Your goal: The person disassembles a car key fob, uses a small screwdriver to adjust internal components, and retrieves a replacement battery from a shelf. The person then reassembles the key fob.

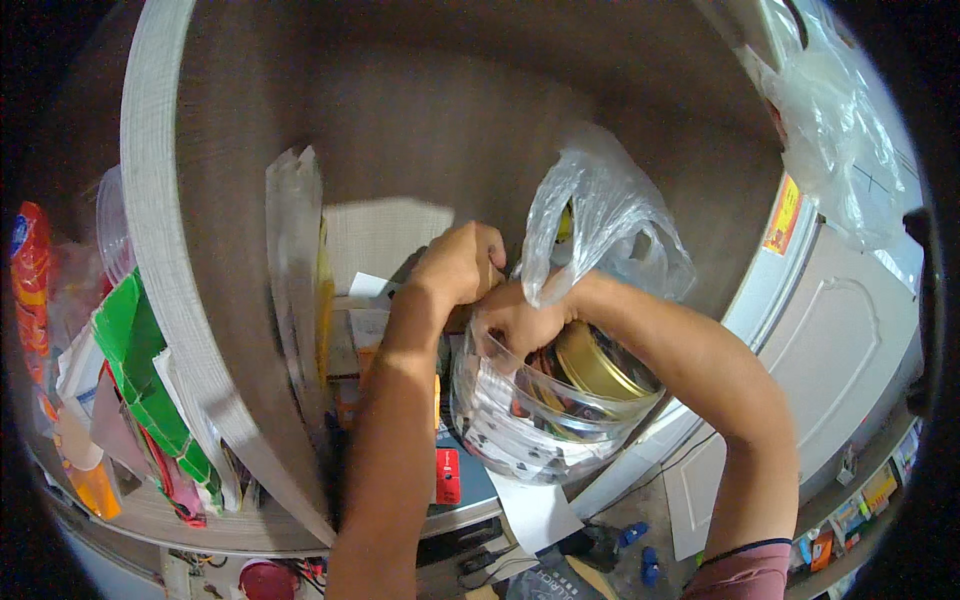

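Note:
A round clear plastic tub [560,455] stands at the shelf's front edge, holding papers, small dark items and a gold-coloured round tin [598,362]. My right hand [528,318] reaches in over its left side, fingers bent downward among the contents; what they grip is hidden. Just beyond, my left hand [460,262] is closed with curled fingers, close to the right hand at the tub's far left. Anything inside that hand is out of sight. A crumpled clear plastic bag [610,215] rises behind the tub and partly overlaps my right wrist.
The tub sits in a wood-grain cabinet compartment [430,110]. Plastic-wrapped sheets [293,270] lean at its left wall. A red card [447,476] lies near the front edge. Left of the divider [160,200] stands a green folder [150,350]. Another clear bag [835,130] hangs at right.

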{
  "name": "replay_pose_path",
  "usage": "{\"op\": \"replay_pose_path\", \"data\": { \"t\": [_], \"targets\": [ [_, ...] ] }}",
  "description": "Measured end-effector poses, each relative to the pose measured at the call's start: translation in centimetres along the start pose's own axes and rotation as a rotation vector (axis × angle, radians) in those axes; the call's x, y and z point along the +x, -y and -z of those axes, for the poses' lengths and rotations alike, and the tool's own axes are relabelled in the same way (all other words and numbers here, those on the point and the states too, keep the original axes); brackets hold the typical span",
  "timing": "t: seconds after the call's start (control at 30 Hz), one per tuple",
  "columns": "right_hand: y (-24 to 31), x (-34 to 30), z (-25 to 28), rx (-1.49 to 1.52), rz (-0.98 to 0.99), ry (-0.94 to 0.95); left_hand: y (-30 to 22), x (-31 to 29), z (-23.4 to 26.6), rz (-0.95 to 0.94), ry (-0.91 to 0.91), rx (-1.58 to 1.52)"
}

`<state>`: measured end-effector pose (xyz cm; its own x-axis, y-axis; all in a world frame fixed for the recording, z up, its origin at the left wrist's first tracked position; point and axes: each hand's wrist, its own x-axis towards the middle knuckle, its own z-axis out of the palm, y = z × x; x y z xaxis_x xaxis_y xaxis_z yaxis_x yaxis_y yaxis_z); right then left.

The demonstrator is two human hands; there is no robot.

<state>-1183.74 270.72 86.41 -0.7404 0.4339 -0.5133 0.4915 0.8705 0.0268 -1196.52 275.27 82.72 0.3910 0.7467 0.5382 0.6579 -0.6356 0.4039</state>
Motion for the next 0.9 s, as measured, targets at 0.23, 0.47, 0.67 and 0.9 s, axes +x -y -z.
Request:
{"op": "replay_pose_path", "data": {
  "t": [0.23, 0.47, 0.67, 0.9],
  "targets": [
    [-1.1, -8.0, 2.6, 0.747, -0.369, -0.537, -1.7, -1.2, 0.8, 0.139, -0.077, 0.016],
    [0.8, -14.4, 0.7, 0.859, -0.324, -0.892, -5.6, -2.2, 3.5, 0.129, 0.032, -0.555],
    [1.4, -15.1, -0.5, 0.778, -0.3, -0.967, -7.6, -3.7, 4.7, -0.055, 0.129, -0.851],
    [3.5, -18.1, -3.0, 0.817, -0.224, -1.142, -5.8, -4.1, 5.9, -0.037, 0.019, -0.819]
  ]
}}
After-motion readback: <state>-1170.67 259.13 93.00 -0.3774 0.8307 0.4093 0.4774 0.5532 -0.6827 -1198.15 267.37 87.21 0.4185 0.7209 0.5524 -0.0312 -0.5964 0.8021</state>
